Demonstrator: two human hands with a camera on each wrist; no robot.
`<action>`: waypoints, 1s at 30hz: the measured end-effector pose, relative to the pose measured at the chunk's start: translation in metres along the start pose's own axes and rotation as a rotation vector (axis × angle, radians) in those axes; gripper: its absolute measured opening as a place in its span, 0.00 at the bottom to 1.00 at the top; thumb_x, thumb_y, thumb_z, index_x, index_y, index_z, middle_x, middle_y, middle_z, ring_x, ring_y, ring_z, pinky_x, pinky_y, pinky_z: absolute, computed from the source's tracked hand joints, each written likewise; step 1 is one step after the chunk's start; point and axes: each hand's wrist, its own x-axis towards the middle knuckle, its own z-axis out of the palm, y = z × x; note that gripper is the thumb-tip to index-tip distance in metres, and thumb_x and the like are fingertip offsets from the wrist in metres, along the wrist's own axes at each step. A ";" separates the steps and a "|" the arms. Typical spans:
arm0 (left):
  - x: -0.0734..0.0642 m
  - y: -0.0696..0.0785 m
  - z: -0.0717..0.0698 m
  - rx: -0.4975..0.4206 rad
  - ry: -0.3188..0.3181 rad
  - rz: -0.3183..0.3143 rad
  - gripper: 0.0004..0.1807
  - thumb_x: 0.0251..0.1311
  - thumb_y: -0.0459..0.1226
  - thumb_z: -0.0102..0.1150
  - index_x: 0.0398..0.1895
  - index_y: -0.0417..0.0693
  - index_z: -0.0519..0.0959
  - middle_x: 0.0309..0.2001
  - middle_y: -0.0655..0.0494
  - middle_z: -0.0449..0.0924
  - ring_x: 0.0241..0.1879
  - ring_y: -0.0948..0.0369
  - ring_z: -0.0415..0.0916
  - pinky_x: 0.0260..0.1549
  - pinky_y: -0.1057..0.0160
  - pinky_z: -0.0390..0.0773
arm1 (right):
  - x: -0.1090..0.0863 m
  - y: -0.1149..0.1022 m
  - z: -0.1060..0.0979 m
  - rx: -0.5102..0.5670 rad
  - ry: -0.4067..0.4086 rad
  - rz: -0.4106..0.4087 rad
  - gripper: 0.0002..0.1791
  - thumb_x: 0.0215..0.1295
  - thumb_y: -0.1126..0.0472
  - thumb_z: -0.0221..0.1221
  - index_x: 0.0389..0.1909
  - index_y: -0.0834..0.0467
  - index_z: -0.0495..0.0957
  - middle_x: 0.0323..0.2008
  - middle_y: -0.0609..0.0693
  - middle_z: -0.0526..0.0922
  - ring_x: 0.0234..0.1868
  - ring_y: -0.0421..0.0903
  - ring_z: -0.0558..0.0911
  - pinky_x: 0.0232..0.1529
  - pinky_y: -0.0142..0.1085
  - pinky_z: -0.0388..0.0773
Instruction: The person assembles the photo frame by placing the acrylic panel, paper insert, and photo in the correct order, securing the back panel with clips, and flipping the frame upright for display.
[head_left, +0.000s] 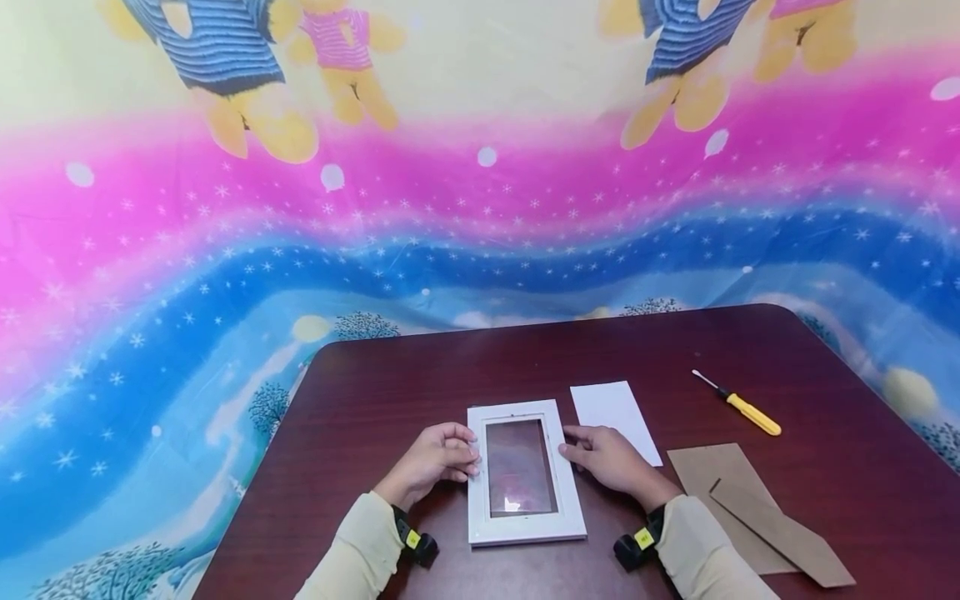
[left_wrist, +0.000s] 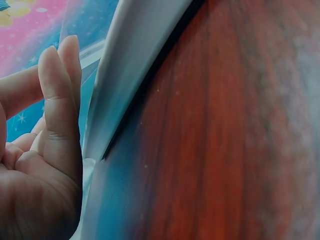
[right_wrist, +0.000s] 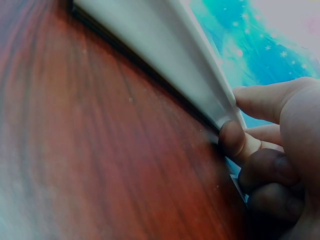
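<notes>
A white picture frame (head_left: 525,528) lies near the front of the dark red-brown table, and a reflection shows in the clear pane (head_left: 517,475) inside its opening. At its left side, my left hand (head_left: 435,457) holds the edge between thumb and fingers; in the left wrist view the fingers (left_wrist: 60,105) stand close beside the frame's side (left_wrist: 130,65), with the thumb tip hidden behind them. My right hand (head_left: 618,458) pinches the right edge. Thumb and fingers (right_wrist: 260,102) meet the frame's side (right_wrist: 175,55) in the right wrist view.
Behind my right hand lies a white sheet (head_left: 611,412). Farther right are a yellow-handled screwdriver (head_left: 750,412) and a brown backing board (head_left: 705,467) with a brown stand leg (head_left: 787,533) across it. A printed cloth (head_left: 480,200) hangs behind the table (head_left: 420,375).
</notes>
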 end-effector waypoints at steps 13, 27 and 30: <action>0.004 0.001 0.005 -0.015 -0.015 -0.011 0.17 0.59 0.25 0.61 0.47 0.26 0.68 0.25 0.50 0.81 0.24 0.61 0.81 0.21 0.67 0.80 | 0.000 0.000 -0.003 0.001 -0.003 -0.040 0.28 0.67 0.49 0.61 0.60 0.65 0.76 0.17 0.43 0.73 0.18 0.42 0.70 0.25 0.35 0.69; 0.003 0.001 0.009 -0.029 -0.031 -0.023 0.16 0.59 0.24 0.60 0.47 0.25 0.68 0.27 0.48 0.83 0.24 0.61 0.81 0.21 0.68 0.80 | 0.000 -0.002 -0.003 -0.002 -0.015 -0.017 0.28 0.67 0.50 0.61 0.60 0.65 0.76 0.17 0.44 0.73 0.18 0.42 0.70 0.24 0.34 0.68; 0.002 0.001 0.010 -0.034 -0.034 -0.026 0.16 0.58 0.24 0.61 0.47 0.26 0.69 0.28 0.47 0.83 0.24 0.61 0.82 0.22 0.68 0.80 | 0.000 -0.002 -0.003 -0.011 -0.012 -0.015 0.28 0.67 0.49 0.61 0.60 0.65 0.76 0.16 0.44 0.73 0.18 0.41 0.70 0.24 0.34 0.68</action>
